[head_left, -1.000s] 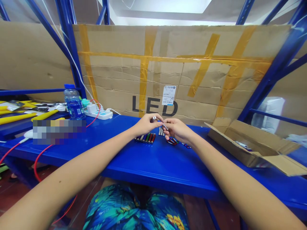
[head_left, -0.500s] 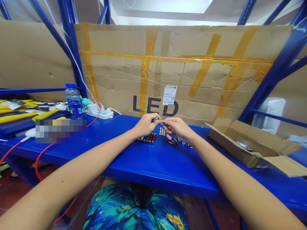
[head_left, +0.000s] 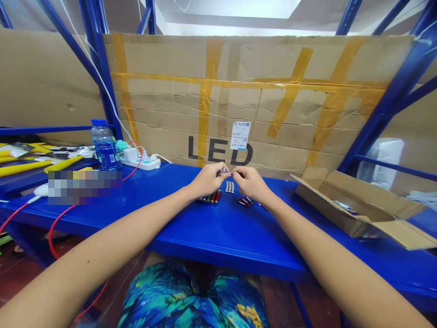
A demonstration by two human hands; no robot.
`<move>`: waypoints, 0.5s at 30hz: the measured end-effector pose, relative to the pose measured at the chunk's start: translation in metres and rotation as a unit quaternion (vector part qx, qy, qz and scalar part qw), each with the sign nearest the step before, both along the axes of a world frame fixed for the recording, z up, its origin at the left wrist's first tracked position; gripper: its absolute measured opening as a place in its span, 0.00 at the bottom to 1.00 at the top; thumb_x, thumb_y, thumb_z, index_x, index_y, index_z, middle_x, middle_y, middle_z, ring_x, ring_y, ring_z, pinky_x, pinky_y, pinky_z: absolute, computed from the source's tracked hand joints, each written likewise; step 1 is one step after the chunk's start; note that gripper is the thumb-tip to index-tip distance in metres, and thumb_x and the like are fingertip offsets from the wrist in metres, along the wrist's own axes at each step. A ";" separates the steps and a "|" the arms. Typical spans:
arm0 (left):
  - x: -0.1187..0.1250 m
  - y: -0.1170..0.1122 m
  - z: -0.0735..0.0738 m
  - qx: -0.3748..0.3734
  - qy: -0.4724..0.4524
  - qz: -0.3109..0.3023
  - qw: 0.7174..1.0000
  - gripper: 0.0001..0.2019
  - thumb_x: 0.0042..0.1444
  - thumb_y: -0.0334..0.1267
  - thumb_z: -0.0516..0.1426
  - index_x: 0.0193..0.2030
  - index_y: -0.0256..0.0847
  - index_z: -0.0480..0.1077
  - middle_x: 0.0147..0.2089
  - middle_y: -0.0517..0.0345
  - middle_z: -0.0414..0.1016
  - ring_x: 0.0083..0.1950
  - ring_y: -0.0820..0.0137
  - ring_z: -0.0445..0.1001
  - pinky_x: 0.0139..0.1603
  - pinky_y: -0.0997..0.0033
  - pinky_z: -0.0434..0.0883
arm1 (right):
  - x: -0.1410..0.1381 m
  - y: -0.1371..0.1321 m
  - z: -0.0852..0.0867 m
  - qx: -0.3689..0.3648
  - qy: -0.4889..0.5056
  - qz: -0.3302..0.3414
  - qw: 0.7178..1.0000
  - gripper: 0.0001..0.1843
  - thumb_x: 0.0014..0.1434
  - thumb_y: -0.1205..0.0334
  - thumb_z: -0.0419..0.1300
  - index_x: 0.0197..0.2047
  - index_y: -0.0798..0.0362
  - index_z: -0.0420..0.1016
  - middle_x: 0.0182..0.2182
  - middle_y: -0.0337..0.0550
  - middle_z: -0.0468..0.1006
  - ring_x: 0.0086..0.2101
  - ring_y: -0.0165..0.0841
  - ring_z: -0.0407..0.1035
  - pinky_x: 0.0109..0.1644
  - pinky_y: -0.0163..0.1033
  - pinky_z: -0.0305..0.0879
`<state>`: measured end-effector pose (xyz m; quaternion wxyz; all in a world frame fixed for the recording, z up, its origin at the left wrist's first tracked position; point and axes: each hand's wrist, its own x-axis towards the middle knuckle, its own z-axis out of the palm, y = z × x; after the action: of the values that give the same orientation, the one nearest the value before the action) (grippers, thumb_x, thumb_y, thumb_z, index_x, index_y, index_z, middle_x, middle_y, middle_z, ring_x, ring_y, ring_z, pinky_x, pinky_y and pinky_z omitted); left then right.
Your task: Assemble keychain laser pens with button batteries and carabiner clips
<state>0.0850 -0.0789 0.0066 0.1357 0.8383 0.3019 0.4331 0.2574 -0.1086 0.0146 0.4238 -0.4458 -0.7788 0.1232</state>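
My left hand [head_left: 206, 178] and my right hand [head_left: 248, 181] meet fingertip to fingertip above the blue bench [head_left: 191, 228]. Both are pinched on one small silvery metal piece [head_left: 226, 171] held between them. Under my left hand lies a row of small coloured tubes [head_left: 210, 197], red, green and dark. A cluster of tiny silvery parts [head_left: 230, 187] sits on the bench between the hands. Beside my right wrist lie red and blue clips [head_left: 246, 201].
An open cardboard box [head_left: 355, 205] lies on the bench at the right. A water bottle [head_left: 104, 146], a white power strip [head_left: 141, 161] and a red cable [head_left: 56, 223] are at the left. Taped cardboard marked LED [head_left: 259, 100] backs the bench.
My right hand has risen and closed in on the left, so the fingertips now touch around the small metal piece. The view has barely shifted.
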 end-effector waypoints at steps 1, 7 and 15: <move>0.000 -0.001 0.000 -0.005 -0.003 0.000 1.000 0.06 0.58 0.39 0.56 0.38 0.39 0.66 0.27 0.62 0.66 0.29 0.72 0.63 0.32 0.70 0.60 | 0.001 0.001 0.000 0.034 -0.030 -0.014 0.999 0.11 0.56 0.65 0.50 0.23 0.53 0.66 0.16 0.36 0.66 0.21 0.29 0.59 0.26 0.35 0.50; -0.002 -0.006 0.001 0.014 0.053 0.017 0.998 0.09 0.61 0.36 0.51 0.48 0.41 0.57 0.39 0.53 0.71 0.38 0.66 0.70 0.39 0.65 0.65 | 0.008 0.007 -0.003 0.108 -0.131 -0.048 0.984 0.13 0.60 0.67 0.49 0.25 0.53 0.67 0.24 0.43 0.73 0.27 0.32 0.64 0.32 0.37 0.52; -0.005 -0.004 0.003 0.125 0.113 0.020 0.986 0.06 0.61 0.35 0.52 0.44 0.42 0.66 0.43 0.52 0.76 0.43 0.62 0.75 0.43 0.64 0.68 | 0.009 0.005 0.000 0.123 -0.179 -0.070 0.974 0.13 0.63 0.68 0.50 0.28 0.53 0.69 0.27 0.47 0.76 0.29 0.35 0.66 0.34 0.37 0.53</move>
<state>0.0798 -0.0833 0.0093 -0.0134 0.8860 0.2755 0.3728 0.2666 -0.1035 0.0148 0.3365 -0.4585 -0.8181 -0.0854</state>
